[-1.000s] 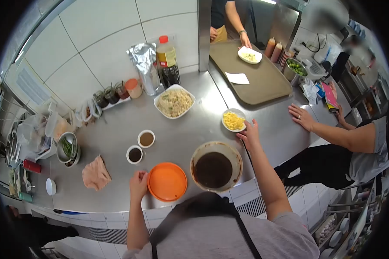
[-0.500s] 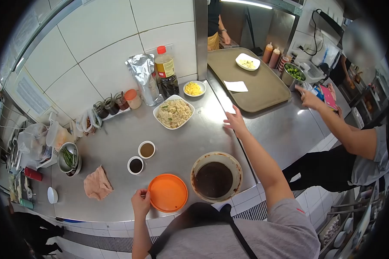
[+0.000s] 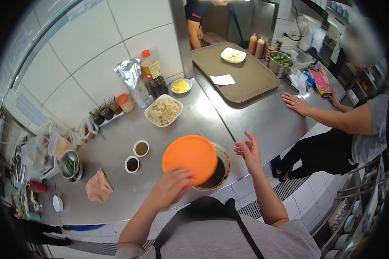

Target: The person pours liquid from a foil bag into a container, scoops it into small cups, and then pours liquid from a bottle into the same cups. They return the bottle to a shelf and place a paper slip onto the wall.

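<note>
My left hand grips the near edge of an orange round lid, raised and tilted over the left part of a tub of dark sauce. The lid hides much of the tub; its right rim and some of the dark liquid still show. To the right of the tub, my right hand is in the air with fingers apart and nothing in it. Left of the lid stand two small white cups, one with brown sauce and one with darker sauce.
Fried rice in a white bowl, chopped yellow food in a small bowl, a sauce bottle and a foil pouch stand by the wall. A pink cloth lies left. A brown tray is at right, near a co-worker's hand.
My left hand has lifted the orange lid off the counter and moved it right over the tub. My right hand has drawn back toward me. The co-worker's hand has come down onto the counter.
</note>
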### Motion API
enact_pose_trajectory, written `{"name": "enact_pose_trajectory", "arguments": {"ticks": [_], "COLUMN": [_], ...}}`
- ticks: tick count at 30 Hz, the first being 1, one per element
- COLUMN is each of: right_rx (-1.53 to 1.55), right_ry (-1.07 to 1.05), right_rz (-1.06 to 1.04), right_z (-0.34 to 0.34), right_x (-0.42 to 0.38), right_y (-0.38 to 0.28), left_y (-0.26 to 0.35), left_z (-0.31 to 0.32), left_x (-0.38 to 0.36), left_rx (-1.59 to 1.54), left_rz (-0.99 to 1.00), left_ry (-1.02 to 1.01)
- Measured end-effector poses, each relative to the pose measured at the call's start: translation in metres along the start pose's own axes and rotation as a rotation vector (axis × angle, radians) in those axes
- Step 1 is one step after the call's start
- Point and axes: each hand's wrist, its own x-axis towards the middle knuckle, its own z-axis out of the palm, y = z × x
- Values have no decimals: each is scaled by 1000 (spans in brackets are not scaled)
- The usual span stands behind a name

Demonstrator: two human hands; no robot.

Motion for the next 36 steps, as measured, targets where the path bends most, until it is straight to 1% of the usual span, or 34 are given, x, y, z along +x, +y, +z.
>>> {"name": "enact_pose_trajectory", "arguments": {"ticks": [1,2,4,5,7,8,10,11,12,13,14,16,17,19,20,21,22,23,24,25,26,27,28,29,30,31,32,34,35,36], "right_rx": [-9,-4,-44,-41,-79,-78,-201,-221,-210,-43,124,171,203,198,184,215,221,117,9,13,183,357,365,418,475,597,612,461,507,550], "right_ry": [-51,-37,-293,-280,-379,-370,-297,-283,-276,-277,-278,-286,-302,-315,-325,-265,-254,-222,-177,-138,-184,-231,-191,-189,-188,-160,-120,81,140,198], "right_rz": [15,0,-53,-71,30,13,-7,-28,-39,6,53,19,-8,-40,-38,-73,-75,-178,-282,-288,-171,-62,-80,-47,-6,-12,-12,-123,-100,-70], "right_z": [5,9,19,26,36,38,39,39,43,46,48,49,48,45,45,48,53,57,57,54,50,47,44,40,39,47,44,38,28,12], "right_x": [-6,-11,-21,-26,-32,-33,-36,-39,-40,-40,-43,-47,-46,-48,-51,-53,-56,-59,-59,-59,-60,-59,-50,-38,-37,-40,-39,-49,-59,-70], "right_y": [-11,-17,-23,-25,-28,-34,-43,-41,-37,-33,-29,-28,-29,-28,-25,-16,-6,2,7,10,12,17,28,44,54,45,47,52,49,32], "left_y": [-1,-3,-4,-4,-4,-5,-8,-10,-14,-14,-12,-12,-7,6,-2,-15,-22,-18,-11,-8,-27,-64,-88,-79,-58,-43,-39,-32,-25,-15], "left_z": [2,3,6,6,4,4,7,10,16,20,21,20,19,21,32,48,58,58,57,57,68,83,92,87,73,68,74,83,90,100], "left_x": [6,9,11,14,19,20,18,14,11,9,6,6,6,5,2,-4,-9,-10,-8,-7,-29,-63,-74,-59,-36,-15,0,15,21,27], "left_rx": [30,32,36,40,-83,-77,-184,-175,-196,-221,-216,-237,-222,-36,-30,-427,-824,-828,-998,-1163,-1166,-1088,-1013,-1020,-989,-956,-960,-761,-667,-579], "left_rz": [229,250,383,405,313,331,193,205,176,146,155,127,145,-17,-2,-217,-437,-429,-554,-683,-674,-600,-518,-502,-478,-453,-454,-345,-288,-232], "left_ry": [-151,-152,-296,-297,-306,-305,-259,-264,-231,-194,-200,-184,-183,77,76,71,56,35,41,37,-7,-93,-175,-217,-297,-375,-418,-396,-404,-412]}}
